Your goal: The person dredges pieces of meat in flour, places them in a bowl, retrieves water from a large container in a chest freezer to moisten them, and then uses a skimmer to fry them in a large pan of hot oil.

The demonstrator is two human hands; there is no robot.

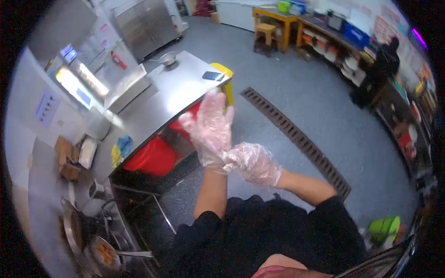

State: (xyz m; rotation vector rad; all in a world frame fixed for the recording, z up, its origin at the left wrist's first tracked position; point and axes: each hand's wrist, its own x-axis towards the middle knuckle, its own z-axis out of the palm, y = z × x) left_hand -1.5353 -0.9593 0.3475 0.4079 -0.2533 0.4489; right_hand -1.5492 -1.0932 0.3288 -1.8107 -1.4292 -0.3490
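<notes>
My left hand [211, 127] is raised in front of me, fingers up and spread, in a clear disposable plastic glove. Its palm holds nothing. My right hand [257, 164], in a clear plastic glove too, is closed at the left wrist. Its fingers pinch the bunched cuff of the left glove [213, 160]. Both gloves look loose and wrinkled. Behind the left hand is the corner of a steel worktable [178, 90], with a dark phone [213, 75] near its end and a metal strainer or bowl [168, 59] farther back.
Red tubs [152, 157] stand under the worktable's edge, and a yellow bin [228, 76] is at its end. A slotted floor drain [296, 136] crosses the floor to my right. Pans, one with orange food [105, 254], sit at lower left. A green bucket [384, 227] is at lower right.
</notes>
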